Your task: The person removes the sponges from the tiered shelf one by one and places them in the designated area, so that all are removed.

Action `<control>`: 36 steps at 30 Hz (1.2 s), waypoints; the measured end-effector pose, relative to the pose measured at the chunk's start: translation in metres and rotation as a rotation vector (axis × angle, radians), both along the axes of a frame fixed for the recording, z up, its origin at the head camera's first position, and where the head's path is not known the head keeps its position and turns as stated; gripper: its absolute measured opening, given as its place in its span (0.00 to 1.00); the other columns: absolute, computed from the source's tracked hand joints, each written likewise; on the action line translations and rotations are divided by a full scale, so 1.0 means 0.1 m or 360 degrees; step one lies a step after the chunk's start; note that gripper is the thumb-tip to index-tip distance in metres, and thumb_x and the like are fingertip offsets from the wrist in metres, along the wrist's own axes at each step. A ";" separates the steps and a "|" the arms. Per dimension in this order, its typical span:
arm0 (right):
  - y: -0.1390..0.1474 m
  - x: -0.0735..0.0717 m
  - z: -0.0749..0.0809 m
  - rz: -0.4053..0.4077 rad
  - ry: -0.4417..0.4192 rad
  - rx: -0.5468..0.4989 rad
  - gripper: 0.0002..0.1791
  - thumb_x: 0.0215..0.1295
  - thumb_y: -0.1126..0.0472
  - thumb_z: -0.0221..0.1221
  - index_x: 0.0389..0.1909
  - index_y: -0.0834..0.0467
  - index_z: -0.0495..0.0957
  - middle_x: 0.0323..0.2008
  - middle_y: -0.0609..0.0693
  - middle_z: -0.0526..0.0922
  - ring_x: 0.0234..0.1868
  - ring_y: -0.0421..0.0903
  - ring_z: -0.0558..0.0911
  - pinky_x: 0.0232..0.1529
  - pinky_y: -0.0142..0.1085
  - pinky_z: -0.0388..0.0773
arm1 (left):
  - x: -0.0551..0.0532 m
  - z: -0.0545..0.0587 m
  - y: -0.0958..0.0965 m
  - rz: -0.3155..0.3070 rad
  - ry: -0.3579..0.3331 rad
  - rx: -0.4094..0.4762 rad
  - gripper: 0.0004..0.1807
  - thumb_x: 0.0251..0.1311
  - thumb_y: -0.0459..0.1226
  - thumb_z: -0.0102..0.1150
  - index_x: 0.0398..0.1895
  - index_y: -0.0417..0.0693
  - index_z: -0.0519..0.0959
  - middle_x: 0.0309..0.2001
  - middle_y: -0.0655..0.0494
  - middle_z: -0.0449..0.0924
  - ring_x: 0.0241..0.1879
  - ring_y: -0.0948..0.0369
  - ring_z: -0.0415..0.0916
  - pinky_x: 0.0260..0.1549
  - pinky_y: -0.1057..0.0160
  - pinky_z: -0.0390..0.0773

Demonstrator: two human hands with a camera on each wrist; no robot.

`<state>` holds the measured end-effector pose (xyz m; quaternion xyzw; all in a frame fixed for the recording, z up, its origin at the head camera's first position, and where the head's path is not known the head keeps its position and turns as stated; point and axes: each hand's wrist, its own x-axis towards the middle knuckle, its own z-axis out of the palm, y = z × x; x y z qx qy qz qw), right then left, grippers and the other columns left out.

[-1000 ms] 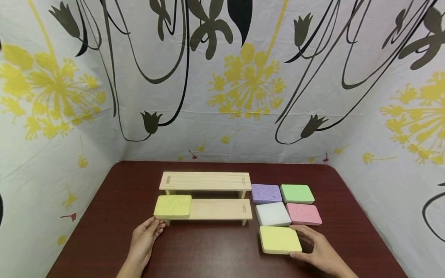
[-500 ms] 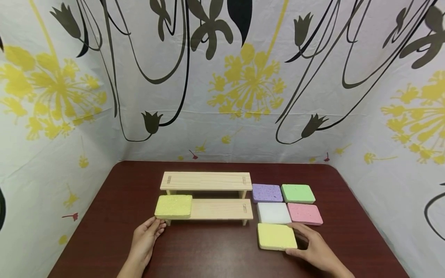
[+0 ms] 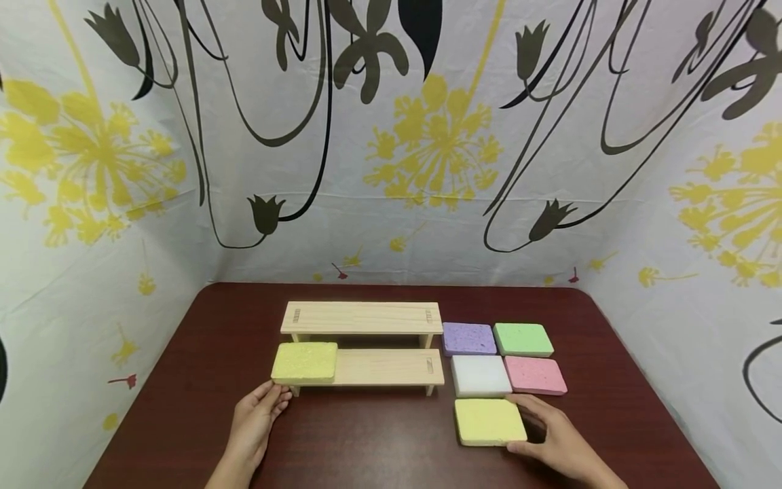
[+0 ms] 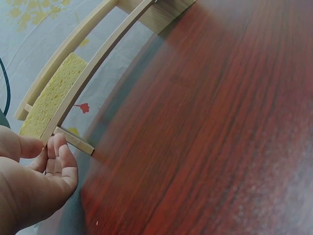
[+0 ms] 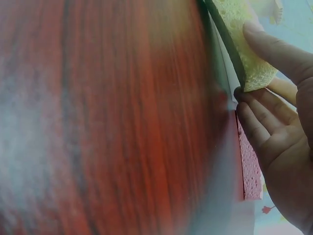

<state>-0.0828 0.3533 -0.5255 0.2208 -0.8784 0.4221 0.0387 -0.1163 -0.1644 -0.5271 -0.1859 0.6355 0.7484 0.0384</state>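
Observation:
My left hand (image 3: 256,414) pinches the front left corner of a two-step wooden rack (image 3: 391,367) between thumb and fingers. On that lower step, at its left end, lies a yellow sponge (image 3: 304,363). To the right, my right hand (image 3: 559,435) grips a second yellow sponge (image 3: 491,422) by its right end. In the right wrist view the thumb lies on one edge of this sponge (image 5: 237,34), fingers on the opposite side. It is just in front of a white sponge (image 3: 480,376); whether it touches the table cannot be told.
A pink sponge (image 3: 535,375) lies right of the white one. Behind them are a purple sponge (image 3: 469,339), close to the rack's right end, and a green sponge (image 3: 523,339). Patterned cloth (image 3: 391,251) surrounds the dark red table (image 3: 366,441) at the back and sides.
The white sponge was turned askew and now sits squared beside the pink one. My right hand moved its yellow sponge forward, then slightly back toward me. The left hand has stayed still.

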 end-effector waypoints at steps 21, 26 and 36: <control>-0.26 -0.14 0.21 -0.0254 0.0350 0.0019 0.29 0.45 0.64 0.80 0.51 0.63 0.82 0.39 0.51 0.87 0.39 0.46 0.87 0.45 0.20 0.78 | 0.00 0.00 -0.01 0.0003 -0.0003 0.0016 0.24 0.78 0.32 0.46 0.69 0.22 0.61 0.40 0.55 0.82 0.40 0.68 0.80 0.43 0.70 0.81; -0.42 -0.22 0.29 -0.0222 0.0417 0.0001 0.26 0.48 0.65 0.79 0.50 0.61 0.82 0.38 0.52 0.86 0.38 0.46 0.85 0.43 0.25 0.81 | 0.00 0.00 -0.01 -0.0013 0.0005 0.0019 0.26 0.78 0.33 0.46 0.70 0.22 0.60 0.41 0.55 0.83 0.40 0.68 0.80 0.43 0.70 0.81; -0.71 -0.36 0.36 -0.0182 0.0457 -0.0042 0.27 0.47 0.65 0.79 0.51 0.56 0.82 0.38 0.50 0.86 0.39 0.47 0.85 0.37 0.32 0.82 | 0.00 0.00 -0.01 -0.0006 0.0005 0.0032 0.25 0.79 0.33 0.46 0.69 0.21 0.59 0.40 0.55 0.82 0.39 0.68 0.80 0.42 0.70 0.81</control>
